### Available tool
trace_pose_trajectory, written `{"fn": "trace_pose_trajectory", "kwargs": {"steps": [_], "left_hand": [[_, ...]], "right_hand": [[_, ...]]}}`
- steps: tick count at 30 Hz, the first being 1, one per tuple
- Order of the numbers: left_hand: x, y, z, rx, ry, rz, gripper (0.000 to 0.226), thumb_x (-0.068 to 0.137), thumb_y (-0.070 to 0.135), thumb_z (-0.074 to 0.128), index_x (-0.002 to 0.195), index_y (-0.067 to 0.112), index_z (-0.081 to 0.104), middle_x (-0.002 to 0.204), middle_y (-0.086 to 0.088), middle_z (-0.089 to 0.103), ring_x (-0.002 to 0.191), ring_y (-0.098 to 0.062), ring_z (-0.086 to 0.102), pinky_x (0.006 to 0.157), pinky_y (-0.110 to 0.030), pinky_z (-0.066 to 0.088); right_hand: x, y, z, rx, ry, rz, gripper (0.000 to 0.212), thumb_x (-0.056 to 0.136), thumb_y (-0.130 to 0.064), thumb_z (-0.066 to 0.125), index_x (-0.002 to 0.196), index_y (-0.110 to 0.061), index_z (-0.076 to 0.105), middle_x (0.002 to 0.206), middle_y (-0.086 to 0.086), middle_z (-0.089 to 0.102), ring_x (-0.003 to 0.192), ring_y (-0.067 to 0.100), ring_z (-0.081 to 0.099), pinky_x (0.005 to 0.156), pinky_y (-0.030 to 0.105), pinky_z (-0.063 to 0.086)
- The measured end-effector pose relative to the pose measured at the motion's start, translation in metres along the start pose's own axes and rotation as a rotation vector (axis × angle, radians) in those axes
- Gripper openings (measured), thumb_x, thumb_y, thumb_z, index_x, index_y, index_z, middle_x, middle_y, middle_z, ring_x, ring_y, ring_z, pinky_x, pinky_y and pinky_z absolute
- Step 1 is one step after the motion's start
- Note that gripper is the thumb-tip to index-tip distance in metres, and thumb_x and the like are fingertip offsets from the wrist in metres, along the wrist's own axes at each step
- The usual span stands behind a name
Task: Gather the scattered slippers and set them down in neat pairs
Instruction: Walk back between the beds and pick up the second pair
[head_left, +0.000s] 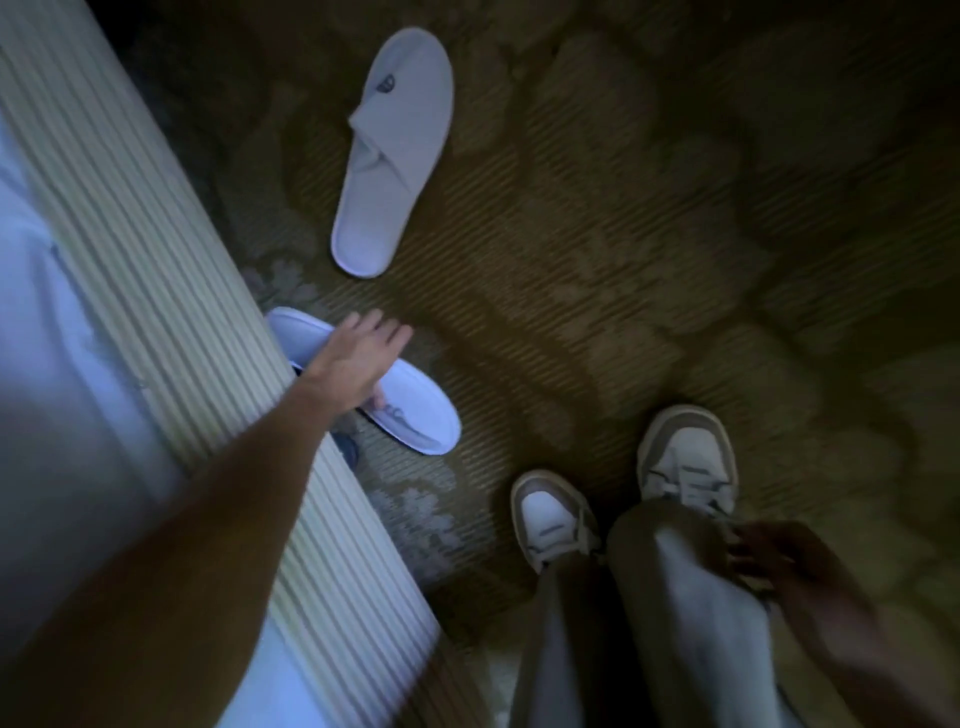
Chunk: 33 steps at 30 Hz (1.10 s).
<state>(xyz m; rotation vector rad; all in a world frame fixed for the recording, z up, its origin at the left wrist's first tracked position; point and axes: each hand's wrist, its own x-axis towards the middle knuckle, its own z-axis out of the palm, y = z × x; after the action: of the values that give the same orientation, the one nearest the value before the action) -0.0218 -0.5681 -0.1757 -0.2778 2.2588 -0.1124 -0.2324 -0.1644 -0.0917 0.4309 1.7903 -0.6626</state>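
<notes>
Two white slippers are in view on the patterned carpet. One slipper (392, 156) with a dark logo on its toe lies flat at the upper middle, toe pointing away. The other slipper (415, 410) is at the bed's edge, and my left hand (353, 364) grips it across the middle, thumb under its side. My right hand (769, 561) rests on my right trouser leg near the knee, fingers loosely spread, holding nothing.
A bed with a ribbed skirt (156, 291) and white sheet runs along the left side. My two feet in beige and white sneakers (685, 462) stand at the lower right. Dark patterned carpet (623, 234) stretches to the right.
</notes>
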Motion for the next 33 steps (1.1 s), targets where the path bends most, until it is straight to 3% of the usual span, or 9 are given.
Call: {"fn": "trace_pose_trajectory", "kwargs": {"steps": [2,4,8,12,16,20,23,29,33], "left_hand": [[-0.010,-0.008,-0.010,0.042,0.015,0.082,0.063,0.051,0.050,0.079,0.104,0.021,0.062,0.105,-0.001,0.065,0.105,-0.025,0.054,0.083,-0.037,0.036],[-0.022,-0.012,-0.029,0.067,0.065,0.137,0.042,0.057,0.043,0.079,0.091,0.022,0.069,0.103,-0.001,0.065,0.103,-0.026,0.056,0.081,-0.037,0.034],[-0.045,-0.020,-0.094,-0.079,0.202,0.109,0.028,0.052,0.022,0.084,0.076,0.016,0.070,0.090,-0.009,0.065,0.090,-0.032,0.060,0.073,-0.040,0.040],[-0.075,-0.032,-0.184,-0.525,0.270,-0.146,0.028,0.071,0.010,0.075,0.097,0.006,0.066,0.101,-0.016,0.063,0.096,-0.037,0.061,0.082,-0.048,0.052],[-0.120,-0.056,-0.284,-1.127,0.201,-0.410,0.048,0.076,0.028,0.078,0.116,0.006,0.063,0.112,-0.016,0.067,0.098,-0.033,0.062,0.083,-0.035,0.049],[-0.168,-0.086,-0.362,-1.445,0.148,-0.477,0.054,0.074,0.026,0.080,0.118,0.012,0.054,0.112,-0.010,0.064,0.098,-0.025,0.062,0.077,-0.035,0.054],[-0.196,-0.106,-0.388,-1.484,0.138,-0.522,0.049,0.076,0.030,0.078,0.113,0.017,0.049,0.108,-0.007,0.062,0.086,-0.018,0.062,0.059,-0.025,0.050],[-0.226,-0.151,-0.378,-1.490,0.152,-0.574,0.062,0.072,0.030,0.080,0.125,0.013,0.053,0.119,-0.011,0.066,0.107,-0.031,0.064,0.089,-0.049,0.055],[-0.218,-0.183,-0.361,-1.469,0.125,-0.595,0.056,0.075,0.019,0.079,0.123,0.007,0.054,0.119,-0.015,0.066,0.108,-0.034,0.064,0.093,-0.051,0.053]], "right_hand": [[0.002,-0.003,0.008,-0.073,0.002,-0.062,0.082,0.031,-0.090,0.068,0.085,-0.029,0.066,0.087,0.012,0.076,0.078,0.025,0.074,0.069,0.048,0.060],[-0.003,-0.006,0.007,-0.156,0.010,-0.114,0.056,0.059,-0.084,0.061,0.085,-0.035,0.065,0.090,0.008,0.075,0.086,0.027,0.073,0.082,0.055,0.057],[-0.038,-0.036,0.013,-0.280,0.007,-0.135,0.025,0.091,-0.047,0.055,0.099,-0.025,0.064,0.100,0.001,0.071,0.095,0.023,0.067,0.087,0.042,0.054],[-0.095,-0.075,0.008,-0.199,0.043,-0.165,0.015,0.095,-0.033,0.057,0.097,-0.019,0.061,0.093,0.003,0.068,0.091,0.021,0.064,0.078,0.033,0.047],[-0.157,-0.116,-0.002,-0.126,0.064,-0.160,0.017,0.092,-0.031,0.061,0.098,-0.016,0.063,0.100,0.013,0.071,0.102,0.034,0.068,0.095,0.052,0.052],[-0.218,-0.168,-0.007,-0.035,0.083,-0.128,0.017,0.089,-0.036,0.065,0.091,-0.020,0.062,0.097,0.013,0.073,0.096,0.033,0.069,0.093,0.051,0.053],[-0.253,-0.206,0.001,0.018,0.078,-0.142,0.024,0.084,-0.039,0.071,0.076,-0.021,0.058,0.078,0.005,0.070,0.081,0.026,0.068,0.085,0.042,0.055],[-0.277,-0.246,0.038,0.074,0.000,-0.181,0.035,0.083,-0.047,0.069,0.101,-0.017,0.061,0.095,0.002,0.070,0.086,0.015,0.066,0.067,0.026,0.050],[-0.264,-0.256,0.076,0.137,0.036,-0.055,0.045,0.079,-0.050,0.072,0.107,-0.019,0.057,0.104,0.002,0.068,0.093,0.016,0.065,0.074,0.032,0.053]]}}
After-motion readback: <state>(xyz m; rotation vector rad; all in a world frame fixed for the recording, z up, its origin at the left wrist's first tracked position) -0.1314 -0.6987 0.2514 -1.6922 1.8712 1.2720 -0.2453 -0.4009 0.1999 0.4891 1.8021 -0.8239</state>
